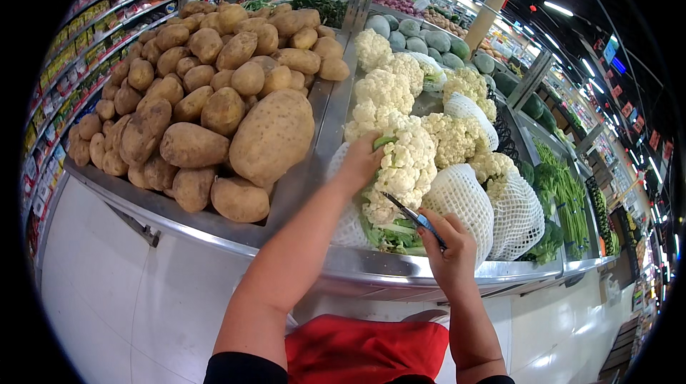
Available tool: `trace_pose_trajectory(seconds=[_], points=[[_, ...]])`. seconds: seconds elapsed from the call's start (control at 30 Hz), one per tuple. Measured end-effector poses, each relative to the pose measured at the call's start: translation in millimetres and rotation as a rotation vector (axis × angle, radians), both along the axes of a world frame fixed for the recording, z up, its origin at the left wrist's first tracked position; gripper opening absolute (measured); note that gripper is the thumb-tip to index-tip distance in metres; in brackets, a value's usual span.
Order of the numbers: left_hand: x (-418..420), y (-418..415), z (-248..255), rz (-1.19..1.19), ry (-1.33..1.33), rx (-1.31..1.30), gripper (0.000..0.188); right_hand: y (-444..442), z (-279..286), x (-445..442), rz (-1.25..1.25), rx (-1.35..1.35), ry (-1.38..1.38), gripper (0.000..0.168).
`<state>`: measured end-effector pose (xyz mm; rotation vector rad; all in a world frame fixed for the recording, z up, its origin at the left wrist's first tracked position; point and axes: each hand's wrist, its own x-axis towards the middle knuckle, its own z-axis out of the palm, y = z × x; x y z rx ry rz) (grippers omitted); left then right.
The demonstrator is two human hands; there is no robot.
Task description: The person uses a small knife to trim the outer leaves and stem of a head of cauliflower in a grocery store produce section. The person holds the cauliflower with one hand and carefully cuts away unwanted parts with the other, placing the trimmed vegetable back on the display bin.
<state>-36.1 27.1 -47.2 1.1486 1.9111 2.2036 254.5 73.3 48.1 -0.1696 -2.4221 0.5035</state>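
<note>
A cauliflower head (407, 161) lies at the front of the display, tilted, with green leaves at its left edge. On its upper left side rests my left hand (363, 164), its fingertips partly hidden behind the curds and a leaf. My right hand (453, 247) grips a small knife (423, 219) with a blue and black handle, the dark blade pointing up and left over the lower part of the head. Cut leaves and stalks (396, 236) lie just below the head. More cauliflowers (383, 89) stand behind it, and several at the right wear white foam nets (461, 201).
Potatoes (203, 100) are heaped in the left bin, beyond a metal divider (316, 153). The steel front rail (375, 268) runs between me and the produce. Broccoli (549, 244) and bundled green stalks (563, 196) are at the right; pale green melons (412, 32) lie farther back.
</note>
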Motion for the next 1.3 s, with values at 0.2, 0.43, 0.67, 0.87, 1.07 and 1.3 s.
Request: trace_pose_trajectory(seconds=[0.2,0.43,0.67,0.87,1.07,1.3], points=[[1,2,1,0.056,0.016,-0.015,0.035,-6,1,0,-0.039,0.155,0.058,0.031],[11,-5,12,0.052,0.009,-0.013,0.035,-18,8,1,-0.08,0.246,0.018,0.033],[16,-13,18,0.079,0.027,-0.048,0.035,-27,17,7,-0.117,0.25,-0.049,0.034],[19,-12,21,0.092,0.037,-0.057,0.036,-15,10,19,-0.13,0.223,-0.057,0.034],[13,-12,16,0.062,0.015,-0.096,0.041,-10,11,18,-0.063,0.062,0.014,0.035],[11,-5,11,0.043,-0.012,-0.07,0.043,-7,4,9,-0.063,0.09,0.003,0.033]])
